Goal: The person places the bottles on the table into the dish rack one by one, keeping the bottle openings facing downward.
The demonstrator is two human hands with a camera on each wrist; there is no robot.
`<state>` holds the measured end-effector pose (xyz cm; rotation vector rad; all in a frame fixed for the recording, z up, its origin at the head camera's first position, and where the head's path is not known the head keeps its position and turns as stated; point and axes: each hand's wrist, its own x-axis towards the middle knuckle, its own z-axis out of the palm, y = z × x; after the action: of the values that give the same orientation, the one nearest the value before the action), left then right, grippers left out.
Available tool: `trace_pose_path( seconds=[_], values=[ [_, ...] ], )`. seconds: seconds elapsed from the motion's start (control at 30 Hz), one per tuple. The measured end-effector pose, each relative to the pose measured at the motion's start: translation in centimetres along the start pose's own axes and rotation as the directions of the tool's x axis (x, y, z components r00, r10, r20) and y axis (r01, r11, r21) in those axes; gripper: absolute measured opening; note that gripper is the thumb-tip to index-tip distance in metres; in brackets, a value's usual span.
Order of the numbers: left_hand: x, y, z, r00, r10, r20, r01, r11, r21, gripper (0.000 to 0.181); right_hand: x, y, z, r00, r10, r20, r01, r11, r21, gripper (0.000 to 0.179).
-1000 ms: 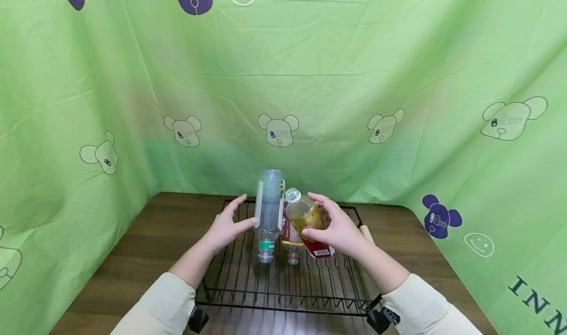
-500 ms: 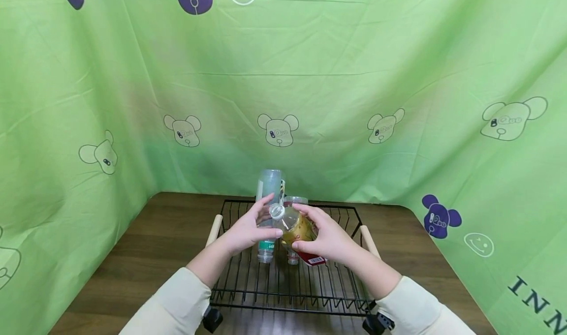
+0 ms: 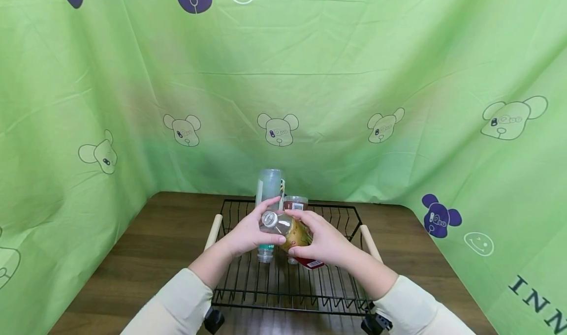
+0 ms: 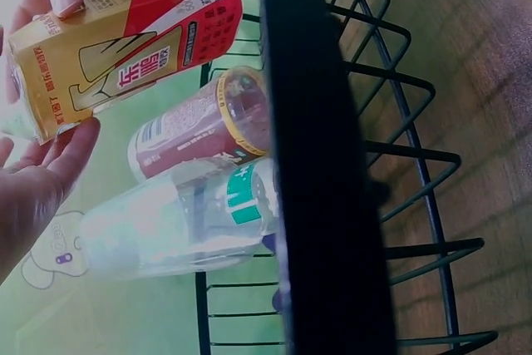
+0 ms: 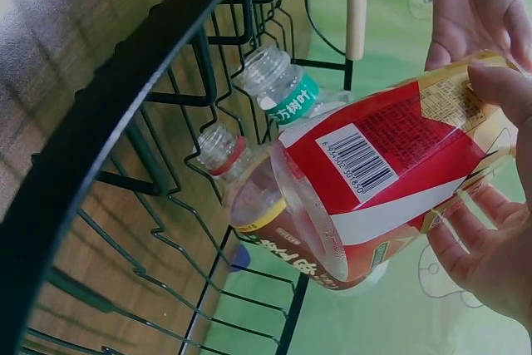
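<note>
A clear plastic bottle (image 3: 294, 237) with a gold and red label is held tilted between both hands, its open neck toward the left. My right hand (image 3: 328, 240) grips its labelled body, thumb on the near side. My left hand (image 3: 246, 232) curves round its shoulder, thumb and fingers close below the neck. Behind it, a clear bottle (image 3: 269, 180) with a green band at the neck stands upside down in the black wire rack (image 3: 288, 293). Beside that stands an upside-down bottle (image 5: 287, 247) with a brown label, mostly hidden by the held bottle in the head view.
The rack has pale wooden handles (image 3: 371, 244) at its sides and stands on a wooden table (image 3: 146, 256). A green printed cloth (image 3: 283, 79) surrounds the table at the back and sides.
The right hand has brought the gold and red bottle leftward and lower, tilting it over further. The left hand has moved right from beside the green-banded bottle and taken hold near the held bottle's neck.
</note>
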<state>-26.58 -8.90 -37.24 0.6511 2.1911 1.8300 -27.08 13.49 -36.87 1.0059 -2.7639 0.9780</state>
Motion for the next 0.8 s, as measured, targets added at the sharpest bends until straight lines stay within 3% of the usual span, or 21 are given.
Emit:
trace_pose_path(
  seconds=[0.43,0.8],
  values=[
    [-0.1,-0.7,-0.1,0.999,0.001,-0.054,0.0,1.0,0.025,0.075,0.0,-0.1,0.1,0.999,0.044,-0.006,-0.044,0.999,0.026,0.076],
    [-0.1,-1.0,-0.1,0.998,-0.013,-0.056,0.013,1.0,0.006,0.06,0.0,0.1,0.1,0.999,0.044,0.004,-0.045,0.999,0.017,0.073]
  ],
)
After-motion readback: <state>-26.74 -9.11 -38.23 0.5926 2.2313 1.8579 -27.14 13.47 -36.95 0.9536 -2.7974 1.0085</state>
